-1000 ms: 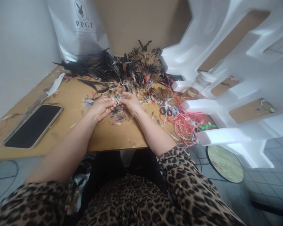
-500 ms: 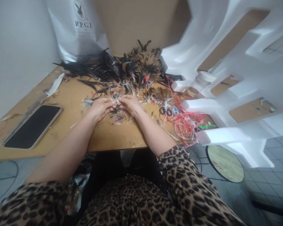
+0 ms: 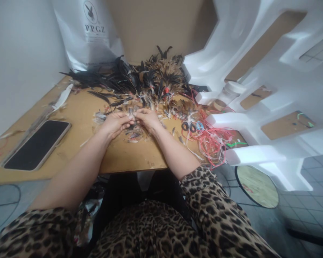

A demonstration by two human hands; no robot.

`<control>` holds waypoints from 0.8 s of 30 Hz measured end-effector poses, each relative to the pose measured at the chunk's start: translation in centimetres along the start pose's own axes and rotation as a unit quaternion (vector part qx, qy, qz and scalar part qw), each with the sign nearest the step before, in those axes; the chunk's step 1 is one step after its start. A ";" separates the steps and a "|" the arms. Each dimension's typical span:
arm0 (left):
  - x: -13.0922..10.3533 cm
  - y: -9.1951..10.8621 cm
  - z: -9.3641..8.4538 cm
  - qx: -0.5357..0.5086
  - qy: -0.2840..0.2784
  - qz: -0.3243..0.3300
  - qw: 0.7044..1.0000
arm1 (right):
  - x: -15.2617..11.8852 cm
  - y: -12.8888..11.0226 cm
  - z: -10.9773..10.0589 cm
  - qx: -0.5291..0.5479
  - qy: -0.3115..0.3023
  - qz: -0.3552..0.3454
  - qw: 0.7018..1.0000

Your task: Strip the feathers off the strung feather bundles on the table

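My left hand [image 3: 115, 123] and my right hand [image 3: 147, 119] meet fingertip to fingertip over the table, each closed in a pinch. Between them is a small tuft of feathers [image 3: 132, 110], pale and brown, partly hidden by the fingers. Loose feather bits [image 3: 135, 135] lie on the table just below the hands. Behind them spreads a pile of long black feathers [image 3: 121, 77], with a brown feather bunch [image 3: 168, 71] at its right. Smaller tied feather bunches [image 3: 190, 116] lie right of my right hand.
A phone [image 3: 37, 145] lies on the table [image 3: 131, 157] at left, near a white feather [image 3: 64, 96]. Scissors [image 3: 188, 126] and tangled pink string [image 3: 214, 141] are at right, beside white foam pieces [image 3: 254, 154]. A jar [image 3: 231, 91] and a printed bag [image 3: 94, 43] stand behind.
The fingertips have shifted slightly around the feather tuft, and less of the dark part below them shows. Both hands stay in nearly the same place.
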State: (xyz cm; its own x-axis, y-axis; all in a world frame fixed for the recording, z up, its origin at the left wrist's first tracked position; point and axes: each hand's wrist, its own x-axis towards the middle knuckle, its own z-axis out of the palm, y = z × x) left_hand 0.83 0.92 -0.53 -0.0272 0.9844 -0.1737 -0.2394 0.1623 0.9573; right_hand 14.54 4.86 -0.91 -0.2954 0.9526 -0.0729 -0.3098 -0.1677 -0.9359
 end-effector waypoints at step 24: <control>-0.1 0.0 0.1 0.016 0.011 0.018 1.000 | -0.6 -0.5 0.2 -0.029 -0.011 0.022 0.999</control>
State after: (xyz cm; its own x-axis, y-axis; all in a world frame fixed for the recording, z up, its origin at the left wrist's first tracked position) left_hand 0.89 0.84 -0.48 -0.0569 0.9879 -0.1445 -0.2066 0.1299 0.9698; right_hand 14.68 4.32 -0.34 -0.3269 0.9390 -0.1071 -0.2430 -0.1930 -0.9506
